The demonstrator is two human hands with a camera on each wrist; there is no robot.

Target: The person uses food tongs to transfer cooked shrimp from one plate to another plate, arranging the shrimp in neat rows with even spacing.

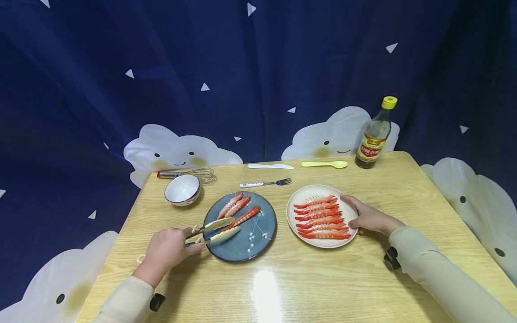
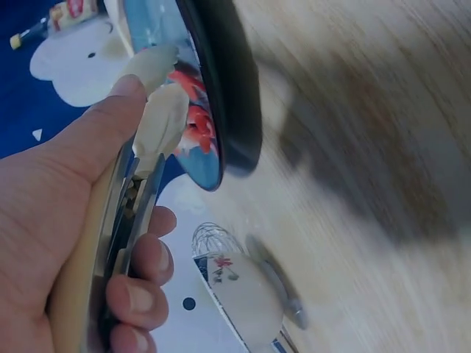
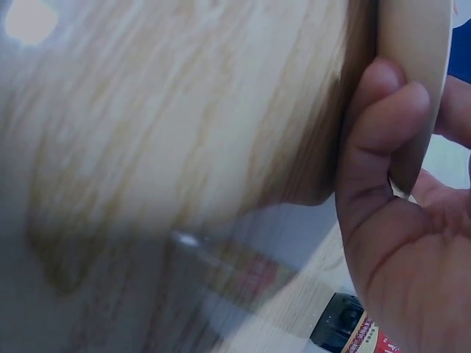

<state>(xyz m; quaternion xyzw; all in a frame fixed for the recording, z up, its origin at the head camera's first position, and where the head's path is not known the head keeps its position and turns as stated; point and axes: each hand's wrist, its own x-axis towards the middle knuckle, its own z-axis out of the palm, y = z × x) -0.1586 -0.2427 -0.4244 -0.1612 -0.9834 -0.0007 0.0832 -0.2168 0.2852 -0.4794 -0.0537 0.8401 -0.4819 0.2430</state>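
My left hand (image 1: 167,249) grips a pair of tongs (image 2: 132,198) with cream tips. The tips reach over the blue plate (image 1: 260,240), one on each side of a red shrimp (image 1: 250,215); whether they squeeze it I cannot tell. Two more shrimp (image 1: 234,205) lie side by side towards that plate's far edge. To the right, a white plate (image 1: 296,197) bears several shrimp (image 1: 321,220) in a row. My right hand (image 1: 371,217) holds this plate's right rim, thumb above and curled fingers (image 3: 375,136) underneath.
A white bowl (image 1: 182,190) and a whisk (image 1: 202,175) stand at the back left. Behind the plates lie a fork (image 1: 266,183), a white knife (image 1: 270,166) and a yellow spoon (image 1: 325,164). A yellow-capped bottle (image 1: 371,143) stands upright at the back right.
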